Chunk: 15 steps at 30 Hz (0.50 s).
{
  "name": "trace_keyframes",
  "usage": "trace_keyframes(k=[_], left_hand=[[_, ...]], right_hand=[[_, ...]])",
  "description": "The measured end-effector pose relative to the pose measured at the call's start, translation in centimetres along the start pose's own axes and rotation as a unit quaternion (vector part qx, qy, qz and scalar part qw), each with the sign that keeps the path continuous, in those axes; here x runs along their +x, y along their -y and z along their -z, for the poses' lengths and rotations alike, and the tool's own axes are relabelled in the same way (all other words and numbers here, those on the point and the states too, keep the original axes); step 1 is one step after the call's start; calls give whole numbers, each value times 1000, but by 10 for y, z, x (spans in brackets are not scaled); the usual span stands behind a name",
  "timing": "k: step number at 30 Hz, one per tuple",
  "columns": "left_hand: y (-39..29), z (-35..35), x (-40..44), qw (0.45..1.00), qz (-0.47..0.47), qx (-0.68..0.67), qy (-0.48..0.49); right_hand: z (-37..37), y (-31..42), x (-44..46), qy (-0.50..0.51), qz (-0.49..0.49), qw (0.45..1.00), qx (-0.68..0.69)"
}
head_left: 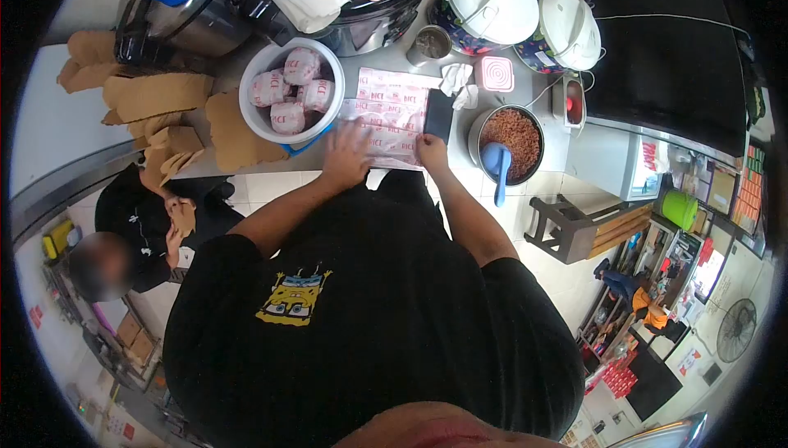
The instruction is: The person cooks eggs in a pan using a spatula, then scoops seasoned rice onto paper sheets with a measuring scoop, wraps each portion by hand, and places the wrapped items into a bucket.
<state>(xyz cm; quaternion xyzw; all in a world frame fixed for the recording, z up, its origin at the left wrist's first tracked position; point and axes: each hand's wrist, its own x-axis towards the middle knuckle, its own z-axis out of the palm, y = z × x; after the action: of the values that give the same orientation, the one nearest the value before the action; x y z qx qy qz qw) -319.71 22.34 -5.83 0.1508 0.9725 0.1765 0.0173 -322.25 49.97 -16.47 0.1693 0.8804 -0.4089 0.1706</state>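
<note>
Sheets of white wrapping paper printed with red lettering (392, 111) lie on the counter in front of me. My left hand (349, 152) rests on their lower left part, fingers spread and slightly blurred. At the lower right corner, my right hand (432, 152) has its fingers closed on the paper's edge, next to a flat black pad (439, 115). Left of the paper stands a white tub (248, 107) with several round bundles wrapped in the same printed paper (302, 65). To the right, a metal pot (476, 140) holds brown crumbly food (519, 132) and a blue scoop (498, 165).
Behind stand a large dark cooker (361, 33) and two white-lidded rice cookers (492, 0). A metal cup (429, 44), crumpled tissues (458, 82) and a pink box (494, 74) sit nearer. Brown cardboard pieces (160, 96) lie left, where another person (135, 222) handles cardboard.
</note>
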Motion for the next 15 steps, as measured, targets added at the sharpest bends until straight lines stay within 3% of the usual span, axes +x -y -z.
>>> trace_keyframes(k=[1,2,4,5,7,11,13,15], left_hand=[[-4,7,2,989,-131,49,51],[-5,-2,1,989,-132,51,50],[-6,-26,-1,958,-220,29,181],[-7,-32,-2,958,-220,32,180],[-11,-33,-2,958,-209,62,184],[-13,-28,-3,958,-210,85,174],[-14,-29,-2,964,-205,79,150],[-15,-26,1,962,-199,75,170]], right_hand=[[4,13,-4,-18,16,998,-56],[8,25,-9,-19,17,998,-55],[15,59,-19,-70,134,977,-154],[12,66,-14,-71,135,976,-152],[5,82,7,-73,337,917,-203],[-9,115,42,-45,304,899,-313],[0,143,55,161,192,857,-449],[-16,121,78,140,203,874,-419]])
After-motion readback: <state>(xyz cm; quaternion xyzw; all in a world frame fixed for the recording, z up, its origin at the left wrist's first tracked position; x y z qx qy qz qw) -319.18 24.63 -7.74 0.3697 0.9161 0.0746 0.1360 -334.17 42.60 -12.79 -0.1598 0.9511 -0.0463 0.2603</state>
